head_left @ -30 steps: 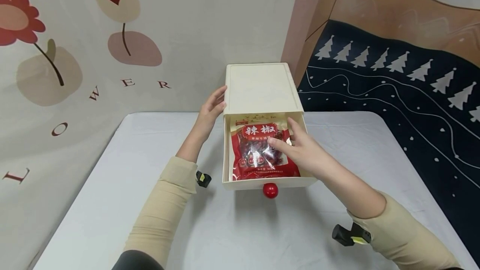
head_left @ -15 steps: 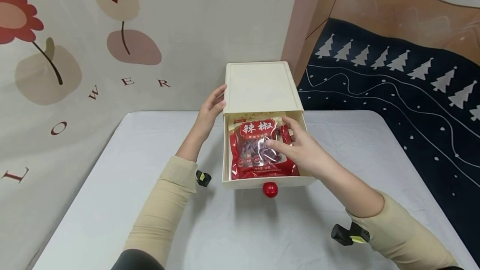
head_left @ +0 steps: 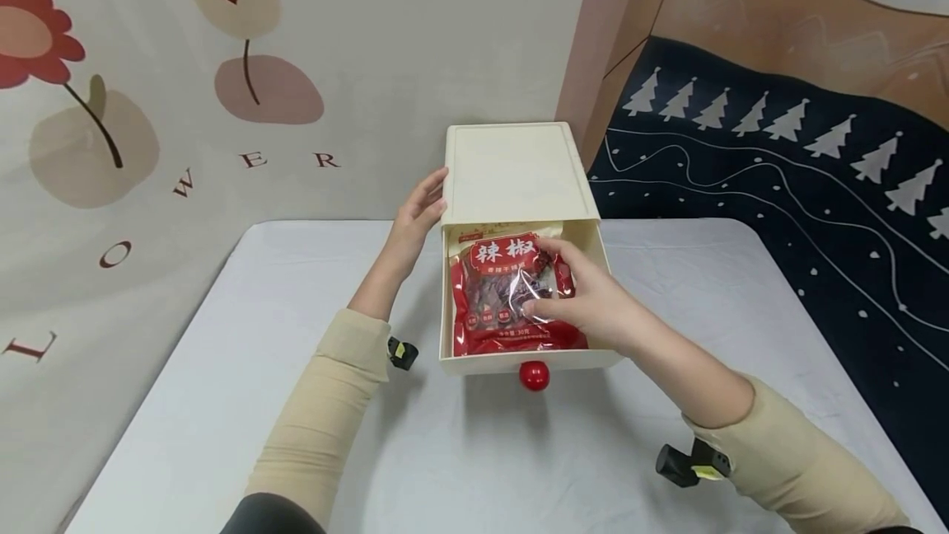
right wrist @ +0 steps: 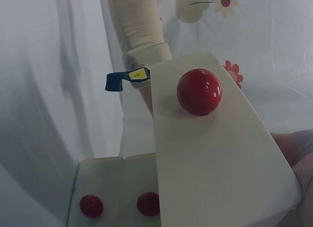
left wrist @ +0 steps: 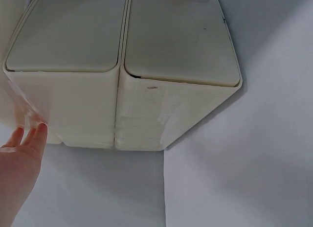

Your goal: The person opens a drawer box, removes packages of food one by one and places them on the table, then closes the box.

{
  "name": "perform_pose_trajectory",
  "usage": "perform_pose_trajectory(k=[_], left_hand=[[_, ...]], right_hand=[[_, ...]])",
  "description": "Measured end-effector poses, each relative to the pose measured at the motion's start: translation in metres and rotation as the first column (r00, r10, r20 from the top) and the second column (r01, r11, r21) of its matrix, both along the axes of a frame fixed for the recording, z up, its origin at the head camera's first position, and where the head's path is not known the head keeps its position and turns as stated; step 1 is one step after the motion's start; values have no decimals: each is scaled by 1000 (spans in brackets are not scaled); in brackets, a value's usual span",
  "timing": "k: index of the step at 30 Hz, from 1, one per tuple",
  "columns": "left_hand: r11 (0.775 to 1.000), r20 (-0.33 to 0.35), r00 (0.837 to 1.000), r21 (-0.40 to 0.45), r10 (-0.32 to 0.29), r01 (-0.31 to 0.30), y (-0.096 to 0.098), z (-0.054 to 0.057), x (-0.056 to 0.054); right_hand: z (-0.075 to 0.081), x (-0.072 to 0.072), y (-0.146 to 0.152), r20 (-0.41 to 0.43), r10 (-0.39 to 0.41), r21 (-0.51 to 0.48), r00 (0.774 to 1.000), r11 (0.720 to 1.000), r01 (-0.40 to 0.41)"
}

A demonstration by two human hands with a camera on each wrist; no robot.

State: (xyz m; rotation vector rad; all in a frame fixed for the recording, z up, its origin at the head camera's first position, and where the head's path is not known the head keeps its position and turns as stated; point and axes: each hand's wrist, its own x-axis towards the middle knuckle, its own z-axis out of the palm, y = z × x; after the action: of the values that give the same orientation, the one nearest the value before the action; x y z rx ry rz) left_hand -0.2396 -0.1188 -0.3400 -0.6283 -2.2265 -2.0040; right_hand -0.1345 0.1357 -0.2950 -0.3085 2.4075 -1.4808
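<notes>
A pale cream drawer unit (head_left: 511, 167) stands at the back of the table, its top drawer (head_left: 602, 250) pulled out towards me. Inside that drawer lies a red and clear bag of dried chili peppers (head_left: 511, 287), printed with white characters. My right hand (head_left: 593, 299) reaches over the drawer's right side, thumb and forefinger spread apart on the bag's front. Its other fingers are mostly hidden. My left hand (head_left: 417, 217) rests its extended fingers against the unit's left side. The left wrist view shows these fingers (left wrist: 38, 135) at the pale wall.
A round red knob (head_left: 535, 376) sticks out from the drawer's front. Two more red knobs (right wrist: 91, 206) show lower down in the right wrist view. The white table (head_left: 296, 287) meets a patterned wall (head_left: 371, 48) behind and a dark blue tree-print cloth (head_left: 741, 147) at right.
My right hand has shifted left over the bag, and its thumb and forefinger have spread wider. The bag has slid slightly left and tilted. My left hand stays in place.
</notes>
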Motion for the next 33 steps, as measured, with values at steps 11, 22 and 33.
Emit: perform_pose_trajectory(k=[11, 22, 33], left_hand=[[999, -1, 1000, 33, -20, 20, 0, -1, -3], [999, -2, 1000, 32, -19, 19, -1, -3, -5], [1000, -15, 1000, 23, -20, 20, -3, -4, -6]], right_hand=[[3, -1, 3, 25, -27, 32, 999, 999, 26], [5, 3, 9, 73, -83, -87, 994, 992, 89], [20, 16, 19, 87, -55, -175, 995, 982, 69]])
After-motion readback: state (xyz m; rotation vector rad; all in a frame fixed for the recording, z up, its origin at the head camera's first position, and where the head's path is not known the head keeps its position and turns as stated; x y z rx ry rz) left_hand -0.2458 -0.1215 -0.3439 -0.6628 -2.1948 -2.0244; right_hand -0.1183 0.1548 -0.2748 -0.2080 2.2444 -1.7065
